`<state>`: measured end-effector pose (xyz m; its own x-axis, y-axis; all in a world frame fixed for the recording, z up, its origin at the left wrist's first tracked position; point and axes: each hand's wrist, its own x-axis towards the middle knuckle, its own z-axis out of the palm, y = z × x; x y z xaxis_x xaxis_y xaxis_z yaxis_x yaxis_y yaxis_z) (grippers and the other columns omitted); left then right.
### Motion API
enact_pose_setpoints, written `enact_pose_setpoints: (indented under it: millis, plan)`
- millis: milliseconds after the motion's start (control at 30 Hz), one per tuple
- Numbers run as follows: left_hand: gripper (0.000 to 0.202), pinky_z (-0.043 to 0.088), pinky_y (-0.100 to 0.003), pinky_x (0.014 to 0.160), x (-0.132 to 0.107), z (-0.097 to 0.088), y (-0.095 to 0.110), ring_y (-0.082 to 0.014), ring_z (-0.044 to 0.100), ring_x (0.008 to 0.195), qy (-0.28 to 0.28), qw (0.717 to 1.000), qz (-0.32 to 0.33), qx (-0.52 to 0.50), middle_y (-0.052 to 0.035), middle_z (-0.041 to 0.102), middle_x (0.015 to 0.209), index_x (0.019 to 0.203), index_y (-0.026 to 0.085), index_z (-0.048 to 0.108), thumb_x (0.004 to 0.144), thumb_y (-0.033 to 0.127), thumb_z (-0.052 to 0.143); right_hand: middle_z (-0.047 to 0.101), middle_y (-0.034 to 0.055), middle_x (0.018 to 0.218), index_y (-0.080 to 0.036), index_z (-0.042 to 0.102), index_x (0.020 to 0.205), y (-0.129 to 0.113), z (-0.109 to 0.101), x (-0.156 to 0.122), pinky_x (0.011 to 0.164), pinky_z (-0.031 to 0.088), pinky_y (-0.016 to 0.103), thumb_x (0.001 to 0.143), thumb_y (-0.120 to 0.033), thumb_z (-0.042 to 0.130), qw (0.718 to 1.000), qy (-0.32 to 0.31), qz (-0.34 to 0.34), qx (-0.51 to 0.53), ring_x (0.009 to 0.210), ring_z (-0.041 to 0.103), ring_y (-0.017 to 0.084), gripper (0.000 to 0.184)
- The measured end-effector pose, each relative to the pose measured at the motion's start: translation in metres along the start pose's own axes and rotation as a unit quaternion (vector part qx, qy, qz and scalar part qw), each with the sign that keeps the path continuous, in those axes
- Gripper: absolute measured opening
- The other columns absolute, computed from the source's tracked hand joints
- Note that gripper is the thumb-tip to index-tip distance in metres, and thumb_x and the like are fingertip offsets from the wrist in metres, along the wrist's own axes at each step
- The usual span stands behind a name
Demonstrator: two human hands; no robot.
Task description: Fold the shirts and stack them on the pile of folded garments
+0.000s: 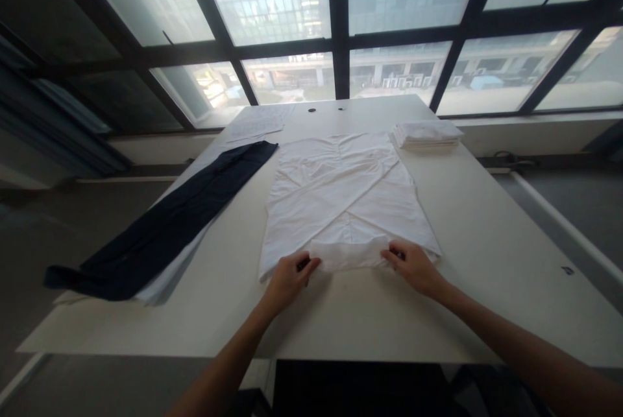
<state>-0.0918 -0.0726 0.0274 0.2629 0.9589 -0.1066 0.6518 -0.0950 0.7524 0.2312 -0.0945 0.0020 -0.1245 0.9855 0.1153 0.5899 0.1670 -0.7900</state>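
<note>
Daylight from dark-framed windows reaches my white worktop. My left hand and right hand each pinch, thumb against fingers, one end of the near band on a white garment. It's spread flat before me, wrinkled, with long diagonal folds. To its left, a long navy cloth over paler fabric crowds that side, jutting past the edge. Near the garment's far right corner sits a folded white stack; papers lie off its far left.
</note>
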Motion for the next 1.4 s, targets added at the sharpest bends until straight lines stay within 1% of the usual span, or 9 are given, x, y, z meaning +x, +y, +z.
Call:
enact_pose_setpoints:
  millis: [100, 267, 467, 600, 667, 733, 833, 967, 1400]
  plan:
    - [0.046, 0.036, -0.028, 0.06, 0.007, 0.002, 0.0, -0.0167, 0.054, 0.06, 0.036, 0.999, 0.003, 0.012, 0.0012, 0.06, 0.059, 0.068, 0.02, 0.064, 0.089, 0.061, 0.058, 0.068, -0.0012, 0.069, -0.02, 0.071, 0.099, -0.003, 0.005, 0.006, 0.06, 0.041, 0.027, 0.094, -0.035, 0.059, 0.999, 0.013, 0.032, 0.029, 0.063, 0.06, 0.018, 0.02]
    - [0.031, 0.04, -0.029, 0.064, 0.015, 0.007, -0.003, -0.0183, 0.06, 0.064, 0.07, 0.997, -0.004, 0.036, 0.0011, 0.065, 0.067, 0.082, 0.022, 0.062, 0.084, 0.053, 0.065, 0.068, -0.0021, 0.07, -0.018, 0.061, 0.135, -0.001, 0.013, 0.005, 0.062, 0.043, 0.028, 0.092, -0.032, 0.06, 0.995, 0.049, 0.045, -0.075, 0.063, 0.063, 0.019, 0.045]
    - [0.032, 0.043, -0.029, 0.059, 0.01, 0.007, 0.002, -0.0199, 0.063, 0.062, 0.076, 0.983, -0.014, 0.169, 0.0023, 0.063, 0.072, 0.11, 0.022, 0.059, 0.089, 0.043, 0.069, 0.071, 0.0026, 0.079, -0.021, 0.067, 0.126, 0.002, 0.012, -0.002, 0.07, 0.052, 0.032, 0.099, -0.03, 0.054, 0.982, 0.065, -0.021, -0.176, 0.074, 0.068, 0.022, 0.031]
    - [0.028, 0.053, -0.044, 0.094, 0.007, 0.014, 0.018, -0.0281, 0.068, 0.107, 0.096, 0.949, 0.171, 0.249, -0.0111, 0.071, 0.114, 0.125, 0.024, 0.064, 0.1, 0.035, 0.055, 0.074, 0.0125, 0.105, -0.021, 0.069, 0.124, -0.018, 0.015, -0.005, 0.09, 0.055, 0.045, 0.104, -0.026, 0.045, 0.962, 0.104, -0.117, -0.222, 0.101, 0.067, 0.03, 0.031]
    - [0.04, 0.043, -0.049, 0.114, 0.009, 0.024, 0.023, -0.0297, 0.054, 0.137, 0.061, 0.921, 0.266, 0.279, -0.0132, 0.061, 0.144, 0.142, 0.025, 0.057, 0.104, 0.033, 0.048, 0.071, 0.0145, 0.122, -0.02, 0.066, 0.133, -0.031, 0.025, -0.002, 0.102, 0.052, 0.048, 0.104, -0.02, 0.041, 0.956, 0.086, -0.166, -0.228, 0.117, 0.064, 0.03, 0.039]
    - [0.052, 0.031, -0.053, 0.124, 0.015, 0.036, 0.022, -0.0297, 0.037, 0.153, 0.011, 0.901, 0.305, 0.309, -0.0132, 0.046, 0.161, 0.156, 0.022, 0.043, 0.106, 0.037, 0.044, 0.063, 0.0161, 0.143, -0.016, 0.056, 0.146, -0.039, 0.039, 0.003, 0.114, 0.045, 0.05, 0.103, -0.016, 0.039, 0.949, 0.045, -0.199, -0.24, 0.137, 0.054, 0.03, 0.047]
    - [0.067, 0.024, -0.055, 0.127, 0.023, 0.049, 0.012, -0.0307, 0.025, 0.158, -0.026, 0.893, 0.301, 0.335, -0.0164, 0.034, 0.168, 0.164, 0.016, 0.027, 0.107, 0.049, 0.041, 0.043, 0.0183, 0.163, -0.01, 0.04, 0.159, -0.037, 0.058, 0.012, 0.123, 0.035, 0.054, 0.103, -0.021, 0.043, 0.94, -0.018, -0.208, -0.27, 0.154, 0.035, 0.031, 0.057]
    - [0.075, 0.023, -0.053, 0.128, 0.025, 0.049, 0.0, -0.0294, 0.02, 0.16, -0.023, 0.895, 0.295, 0.334, -0.0186, 0.028, 0.169, 0.165, 0.013, 0.023, 0.107, 0.057, 0.037, 0.031, 0.0186, 0.168, -0.01, 0.029, 0.164, -0.02, 0.063, 0.017, 0.126, 0.029, 0.056, 0.105, -0.038, 0.048, 0.935, -0.063, -0.2, -0.287, 0.158, 0.026, 0.031, 0.067]
    - [0.085, 0.027, -0.048, 0.128, 0.019, 0.032, -0.022, -0.0296, 0.016, 0.16, -0.019, 0.894, 0.282, 0.347, -0.0209, 0.025, 0.17, 0.165, 0.009, 0.022, 0.103, 0.064, 0.042, 0.03, 0.0187, 0.169, -0.005, 0.035, 0.16, 0.015, 0.031, -0.007, 0.129, 0.024, 0.048, 0.107, -0.046, 0.042, 0.926, -0.042, -0.144, -0.347, 0.159, 0.023, 0.027, 0.068]
